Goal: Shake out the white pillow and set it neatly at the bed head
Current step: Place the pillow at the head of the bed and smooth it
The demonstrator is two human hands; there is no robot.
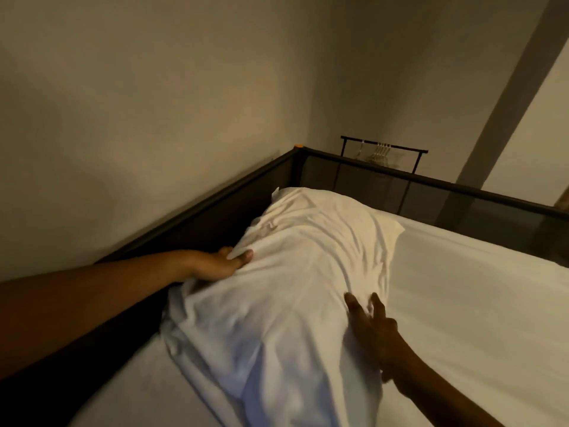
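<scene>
Along the wall side of the bed (462, 303), inside its dark mesh rail (431, 183), the white pillow (292, 272) lies lengthwise with its far end near the corner. The left hand (218, 263) pinches its wall-side edge; the right hand (372, 328) rests spread-fingered on its other side. The pillow's near end runs out of frame, while bare sheet lies open to the right
</scene>
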